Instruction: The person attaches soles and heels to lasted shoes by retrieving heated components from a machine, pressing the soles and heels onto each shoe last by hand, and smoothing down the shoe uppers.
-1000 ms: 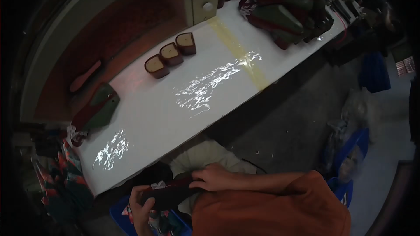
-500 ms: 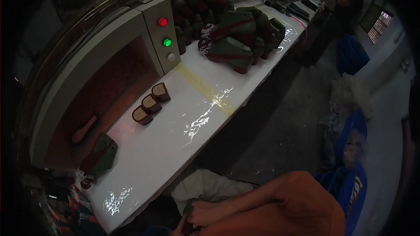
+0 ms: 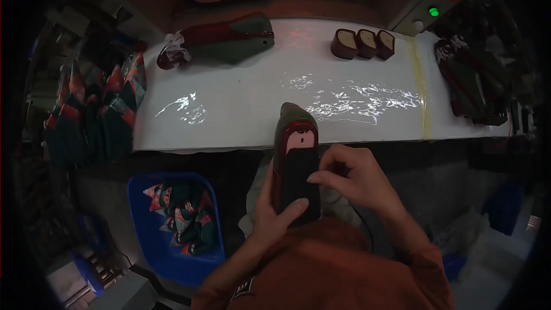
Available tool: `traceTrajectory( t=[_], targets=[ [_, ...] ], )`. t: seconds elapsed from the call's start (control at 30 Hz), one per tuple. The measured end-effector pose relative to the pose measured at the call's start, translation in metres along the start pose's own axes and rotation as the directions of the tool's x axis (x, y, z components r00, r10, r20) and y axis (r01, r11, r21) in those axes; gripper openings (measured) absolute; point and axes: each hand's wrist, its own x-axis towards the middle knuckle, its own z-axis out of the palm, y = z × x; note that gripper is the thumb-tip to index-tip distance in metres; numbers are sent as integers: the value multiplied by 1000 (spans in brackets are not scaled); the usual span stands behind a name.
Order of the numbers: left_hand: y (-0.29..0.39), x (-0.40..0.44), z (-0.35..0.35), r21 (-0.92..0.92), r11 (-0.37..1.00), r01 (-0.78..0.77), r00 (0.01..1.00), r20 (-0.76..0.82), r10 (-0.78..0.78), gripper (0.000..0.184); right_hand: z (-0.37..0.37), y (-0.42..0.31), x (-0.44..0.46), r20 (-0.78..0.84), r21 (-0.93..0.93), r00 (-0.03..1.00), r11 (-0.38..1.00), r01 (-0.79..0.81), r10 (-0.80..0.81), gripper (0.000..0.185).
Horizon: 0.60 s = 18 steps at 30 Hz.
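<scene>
My left hand point(image 3: 276, 218) is wrapped round a green and dark red shoe point(image 3: 281, 129), held upright in front of me at the table's near edge. A flat black piece point(image 3: 301, 178) covers much of its facing side, with my left thumb pressed on it. Above the black piece shows a pink patch with a small dark hole. My right hand point(image 3: 356, 179) is at the black piece's right edge, fingers curled and thumb tip close to it. What is between these fingers, if anything, I cannot make out.
A similar shoe point(image 3: 241, 40) lies at the table's back left. Three dark red heels with tan tops point(image 3: 367, 45) stand in a row beside yellow tape point(image 3: 425, 97). More shoes point(image 3: 473, 80) lie right. A machine point(image 3: 402, 26) stands behind; a blue basket point(image 3: 135, 209) sits lower left.
My view has swung left and down to the near table. The hands have come up from my lap, bringing the shoe and black piece into plain view.
</scene>
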Motion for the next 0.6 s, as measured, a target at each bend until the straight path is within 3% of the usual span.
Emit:
traceTrajectory(
  t=[0.13, 0.2, 0.3, 0.43, 0.53, 0.6],
  targets=[
    [6, 5, -2, -3, 999, -37, 999, 34, 37, 89, 9, 14, 1, 23, 144, 995, 985, -97, 95, 17],
    [7, 4, -4, 49, 997, -58, 996, 74, 55, 88, 11, 10, 4, -46, -40, 997, 998, 54, -56, 17],
    [5, 3, -2, 45, 998, -52, 997, 57, 50, 88, 10, 8, 8, -31, -116, 986, 980, 161, -166, 18],
    [5, 4, -4, 15, 999, -36, 996, 79, 35, 89, 8, 4, 12, 8, -177, 983, 967, 182, -183, 18],
    [2, 0, -3, -2, 1000, -19, 998, 54, 19, 89, 9, 1, 10, 21, -127, 998, 990, 66, -63, 22],
    [1, -1, -3, 4, 1000, 4, 1000, 30, -5, 88, 9, 1, 11, -25, -20, 993, 993, -119, 119, 30]
  ],
)
